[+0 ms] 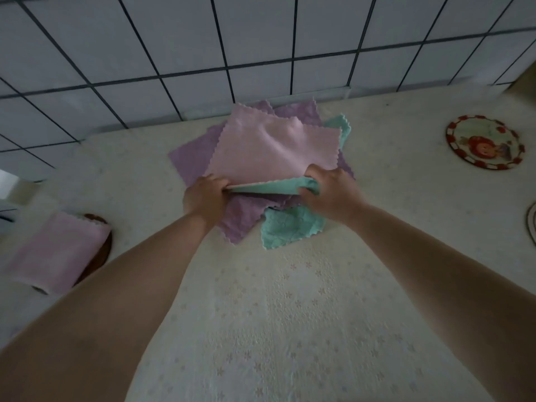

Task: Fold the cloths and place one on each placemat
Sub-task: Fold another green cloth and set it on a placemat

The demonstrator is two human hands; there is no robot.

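Both forearms reach out over the flowered tablecloth (290,314); the left hand (206,195) and right hand (330,190) pinch the near edge of a pink cloth (272,149) atop the pile of purple (188,161) and green cloths (290,227). Left, a folded pink cloth (55,250) hides most of a placemat (101,250); right, a round placemat (484,142) sits bare.

Pink cloth (272,146) lifted by its near edge atop a messy purple (191,158) and teal (290,227) pile; folded pink one (55,250) sits on the left placemat (101,250); strawberry placemat (485,146) far right.
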